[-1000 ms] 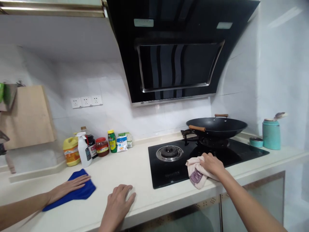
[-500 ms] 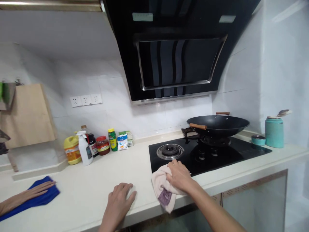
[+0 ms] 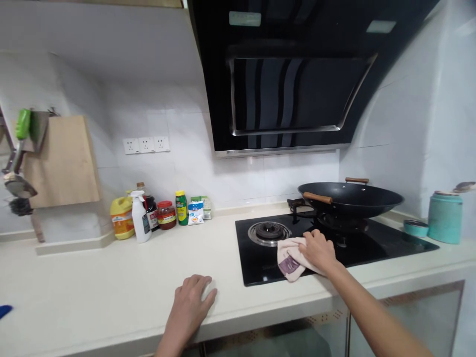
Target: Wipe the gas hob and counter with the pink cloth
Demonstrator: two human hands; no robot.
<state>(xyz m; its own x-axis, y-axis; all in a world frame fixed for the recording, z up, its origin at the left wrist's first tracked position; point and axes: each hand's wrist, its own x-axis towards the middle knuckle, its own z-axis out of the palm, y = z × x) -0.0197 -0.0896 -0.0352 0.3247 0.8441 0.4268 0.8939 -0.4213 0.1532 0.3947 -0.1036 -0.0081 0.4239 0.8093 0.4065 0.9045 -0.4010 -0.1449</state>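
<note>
A pale pink cloth [image 3: 292, 258] with a purple patch lies bunched on the black glass gas stove [image 3: 260, 272], near its front edge. My right hand [image 3: 319, 250] presses down on the cloth and grips it, just in front of the burner knobs. My left hand [image 3: 191, 300] rests on the white countertop [image 3: 130, 292] by its front edge, fingers spread and slightly bent, holding nothing. To the cloth's upper left is the left burner [image 3: 269, 230]. On the right burner sits a black wok [image 3: 353, 201] with wooden handles.
A white spray bottle [image 3: 140, 218], yellow jug [image 3: 122, 218], red-lidded jar [image 3: 166, 215] and green bottle [image 3: 181, 208] stand along the wall. A teal canister [image 3: 445, 218] stands right of the stove. The range hood [image 3: 282, 141] hangs above. A blue cloth corner [image 3: 5, 311] shows far left.
My right hand has slid the cloth rightward, from the stove's front left corner onto the glass. The view has turned left to right little; another person's hand on the blue cloth has left the picture.
</note>
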